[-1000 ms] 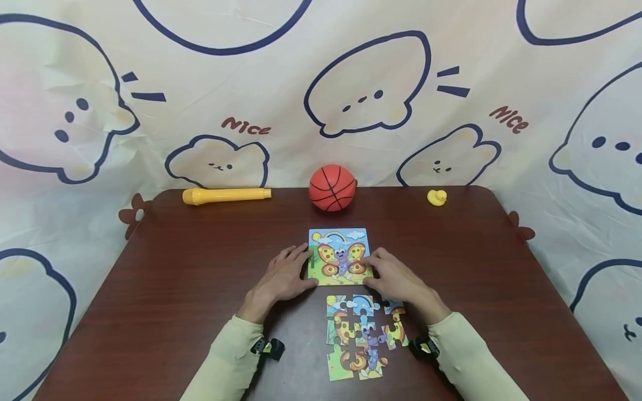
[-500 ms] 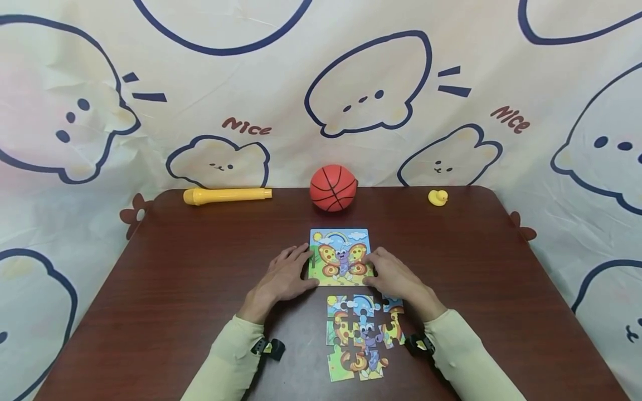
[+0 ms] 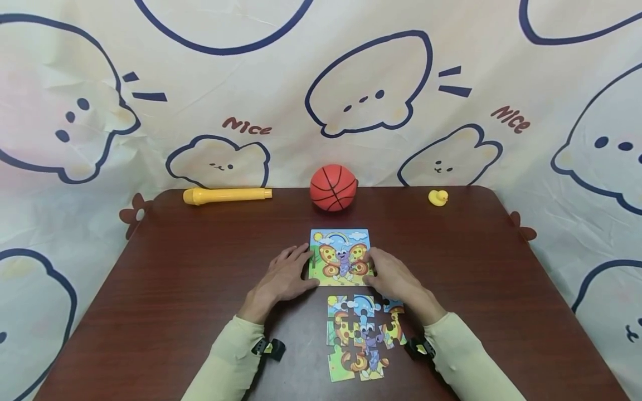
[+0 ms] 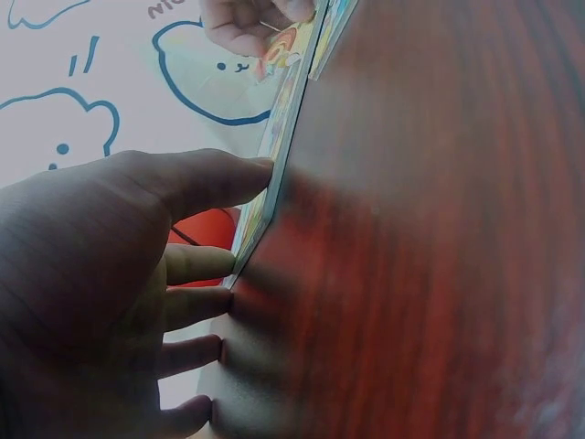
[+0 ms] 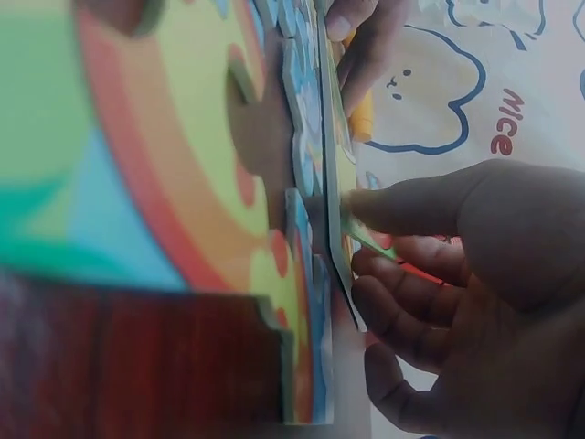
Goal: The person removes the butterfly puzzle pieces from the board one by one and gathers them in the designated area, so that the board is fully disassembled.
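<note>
The butterfly picture card [image 3: 341, 257] lay flat on the dark wooden table [image 3: 175, 289], in the middle, just beyond the loose butterfly puzzle pieces [image 3: 363, 337] and nearly touching their top row. Your left hand [image 3: 283, 278] rested at its left edge, fingers straight against the side and thumb at the near corner, as the left wrist view also showed [image 4: 101, 293]; it pressed rather than gripped. Your right hand [image 3: 393, 278] held the right edge, thumb along the card's side and fingers curled onto its face. Over the last second almost nothing shifted: the card stayed put, your left hand kept its place, and only your right hand crept slightly inward over the card's edge, covering the top right puzzle piece a little more. I read that as you squaring the card up rather than lifting it. Farther back stood an orange toy basketball [image 3: 333, 187], a yellow tube [image 3: 227, 195] to its left and a small yellow rubber duck [image 3: 438, 197] to its right.
</note>
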### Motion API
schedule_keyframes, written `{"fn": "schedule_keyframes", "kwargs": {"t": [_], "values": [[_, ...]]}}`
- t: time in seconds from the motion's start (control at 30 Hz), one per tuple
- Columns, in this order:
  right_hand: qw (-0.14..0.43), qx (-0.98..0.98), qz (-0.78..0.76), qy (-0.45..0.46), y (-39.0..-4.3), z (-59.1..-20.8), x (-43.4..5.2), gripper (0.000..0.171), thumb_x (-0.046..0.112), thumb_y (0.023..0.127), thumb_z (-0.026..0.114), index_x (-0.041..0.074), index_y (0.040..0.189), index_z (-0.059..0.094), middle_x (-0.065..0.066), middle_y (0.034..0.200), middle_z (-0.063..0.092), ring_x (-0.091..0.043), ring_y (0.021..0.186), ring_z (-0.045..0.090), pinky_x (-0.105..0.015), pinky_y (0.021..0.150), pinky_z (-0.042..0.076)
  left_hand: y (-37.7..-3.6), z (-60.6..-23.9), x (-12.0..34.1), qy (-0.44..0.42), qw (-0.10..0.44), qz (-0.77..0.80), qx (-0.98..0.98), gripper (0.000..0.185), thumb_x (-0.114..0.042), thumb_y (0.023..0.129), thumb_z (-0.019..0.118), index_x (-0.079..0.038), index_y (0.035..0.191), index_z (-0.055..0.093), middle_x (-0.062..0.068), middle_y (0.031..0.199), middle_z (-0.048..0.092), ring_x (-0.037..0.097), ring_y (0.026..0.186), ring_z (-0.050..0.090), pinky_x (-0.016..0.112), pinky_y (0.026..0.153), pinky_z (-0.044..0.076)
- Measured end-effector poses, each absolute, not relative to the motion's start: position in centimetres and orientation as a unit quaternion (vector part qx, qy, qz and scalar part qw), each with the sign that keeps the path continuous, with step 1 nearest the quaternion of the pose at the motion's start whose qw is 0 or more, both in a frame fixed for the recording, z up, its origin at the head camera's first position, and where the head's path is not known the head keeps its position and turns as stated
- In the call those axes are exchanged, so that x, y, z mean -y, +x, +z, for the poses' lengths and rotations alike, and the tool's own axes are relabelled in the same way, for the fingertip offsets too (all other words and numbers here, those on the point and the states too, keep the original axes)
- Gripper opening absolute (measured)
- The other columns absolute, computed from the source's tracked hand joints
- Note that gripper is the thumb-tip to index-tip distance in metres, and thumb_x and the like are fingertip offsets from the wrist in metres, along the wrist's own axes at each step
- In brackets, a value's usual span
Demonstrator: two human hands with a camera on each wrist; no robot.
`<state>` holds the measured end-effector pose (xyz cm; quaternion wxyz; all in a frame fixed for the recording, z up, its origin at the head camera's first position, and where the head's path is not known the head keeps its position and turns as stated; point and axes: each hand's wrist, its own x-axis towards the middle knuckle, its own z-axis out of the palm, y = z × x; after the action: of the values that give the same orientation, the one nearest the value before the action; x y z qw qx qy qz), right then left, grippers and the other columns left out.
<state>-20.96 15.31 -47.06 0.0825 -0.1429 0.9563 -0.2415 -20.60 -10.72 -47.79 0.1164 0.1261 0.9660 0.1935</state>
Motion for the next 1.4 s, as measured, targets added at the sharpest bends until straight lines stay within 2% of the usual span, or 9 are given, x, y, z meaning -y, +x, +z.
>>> {"fn": "schedule_keyframes", "kwargs": {"t": [0.27,0.93,1.4], "values": [[0.064,-0.942,-0.296,-0.145,-20.8,-46.8,-15.5,0.012,0.017,0.093,0.064,0.016,0.102,0.056,0.001,0.080,0.056,-0.013,0.064,0.049,-0.028,0.057,0.041,-20.5,-47.7,10.7,0.127,0.116,0.194,-0.966,0.077,-0.048,0.085,0.068,-0.017,0.150,0.038,0.005,0.161,0.027,0.032,0.147,0.022,0.057,0.116,0.022],[0.028,-0.943,-0.292,-0.157,-18.5,-46.7,-18.5,0.010,0.018,0.092,0.065,0.019,0.099,0.059,0.007,0.074,0.053,-0.008,0.062,0.046,-0.023,0.058,0.039,-20.5,-47.7,10.7,0.122,0.123,0.190,-0.966,0.077,-0.049,0.085,0.068,-0.017,0.150,0.038,0.005,0.160,0.027,0.032,0.147,0.023,0.056,0.116,0.022],[0.097,-0.924,-0.319,-0.186,-15.8,-45.7,-20.4,0.011,0.017,0.092,0.066,0.023,0.096,0.058,0.009,0.072,0.053,-0.005,0.061,0.047,-0.022,0.053,0.040,-20.5,-47.8,10.8,0.124,0.120,0.191,-0.966,0.077,-0.049,0.086,0.067,-0.017,0.150,0.038,0.004,0.161,0.027,0.032,0.147,0.022,0.057,0.116,0.022]]}}
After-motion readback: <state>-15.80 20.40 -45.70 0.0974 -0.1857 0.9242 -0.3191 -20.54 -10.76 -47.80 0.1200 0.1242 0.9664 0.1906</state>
